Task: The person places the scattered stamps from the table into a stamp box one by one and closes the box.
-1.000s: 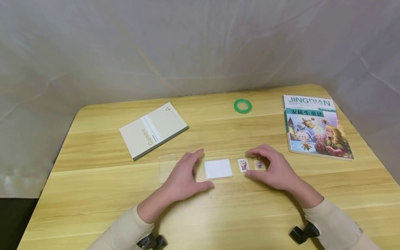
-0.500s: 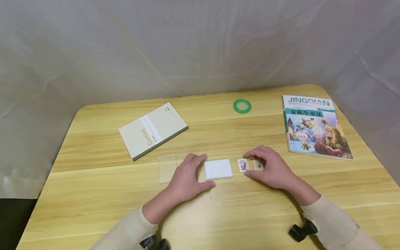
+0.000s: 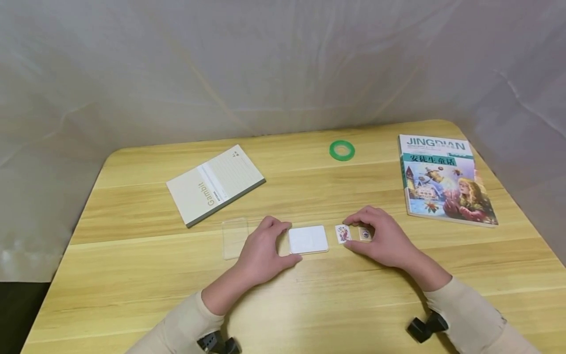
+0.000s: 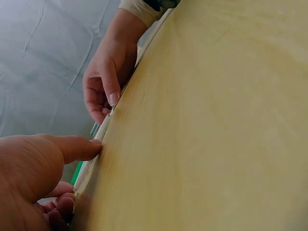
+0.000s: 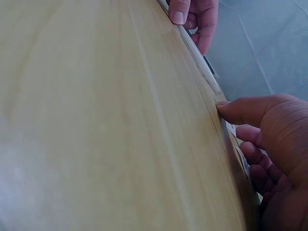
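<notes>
My left hand [image 3: 263, 253] holds the left end of a flat clear case with a white face [image 3: 308, 239], thumb at the near edge and forefinger at the far edge. In the left wrist view, the left thumb [image 4: 79, 147] presses the side of the case. A small square card with a colourful picture [image 3: 343, 233] lies right of the case. My right hand [image 3: 384, 238] pinches it between thumb below and forefinger above. A second small picture square [image 3: 365, 234] lies under the right palm. Left of the case is a clear plastic lid [image 3: 234, 238], partly covered by the left hand.
A beige notebook [image 3: 215, 184] lies at the back left. A roll of green tape [image 3: 332, 150] sits near the far table edge, and a colourful storybook [image 3: 446, 182] is at the right. The wooden table [image 3: 132, 275] meets a grey curtain [image 3: 283, 69] behind it.
The left hand has moved slightly right so its thumb and forefinger close on the case's edges. The right hand has shifted slightly left and its fingers have closed on the picture card.
</notes>
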A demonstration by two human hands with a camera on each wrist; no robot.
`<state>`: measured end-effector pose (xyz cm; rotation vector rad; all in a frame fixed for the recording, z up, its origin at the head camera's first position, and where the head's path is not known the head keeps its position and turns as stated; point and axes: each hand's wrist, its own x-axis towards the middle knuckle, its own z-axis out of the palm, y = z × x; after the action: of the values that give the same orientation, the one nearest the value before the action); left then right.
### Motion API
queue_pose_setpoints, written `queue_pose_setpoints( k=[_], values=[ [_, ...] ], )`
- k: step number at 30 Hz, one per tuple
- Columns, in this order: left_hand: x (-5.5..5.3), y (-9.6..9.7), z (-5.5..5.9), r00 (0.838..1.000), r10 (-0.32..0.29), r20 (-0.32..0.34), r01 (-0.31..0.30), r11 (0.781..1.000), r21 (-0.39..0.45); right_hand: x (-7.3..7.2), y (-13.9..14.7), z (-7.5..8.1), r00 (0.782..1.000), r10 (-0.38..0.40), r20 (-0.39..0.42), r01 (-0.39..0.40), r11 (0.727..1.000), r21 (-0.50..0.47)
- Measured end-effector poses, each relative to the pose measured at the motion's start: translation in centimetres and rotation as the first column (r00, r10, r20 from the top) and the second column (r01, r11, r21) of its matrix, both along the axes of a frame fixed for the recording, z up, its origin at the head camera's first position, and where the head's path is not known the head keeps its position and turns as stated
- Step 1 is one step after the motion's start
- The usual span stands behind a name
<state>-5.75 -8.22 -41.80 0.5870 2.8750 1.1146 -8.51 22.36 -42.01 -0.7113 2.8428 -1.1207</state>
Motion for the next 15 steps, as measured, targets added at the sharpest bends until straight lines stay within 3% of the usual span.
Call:
queue_pose_setpoints(
  k=[9,15],
  values=[
    [-0.06,-0.02,0.07,1.000,0.010,0.011,-0.010,1.000,-0.015,0.07,-0.02,-0.09,1.000,0.001,-0.009,-0.001,1.000,0.015],
    [-0.08,0.00,-0.10,1.000,0.020,-0.015,-0.020,1.000,-0.018,0.08,0.07,-0.27,1.000,0.001,-0.018,-0.001,1.000,0.012]
  ],
)
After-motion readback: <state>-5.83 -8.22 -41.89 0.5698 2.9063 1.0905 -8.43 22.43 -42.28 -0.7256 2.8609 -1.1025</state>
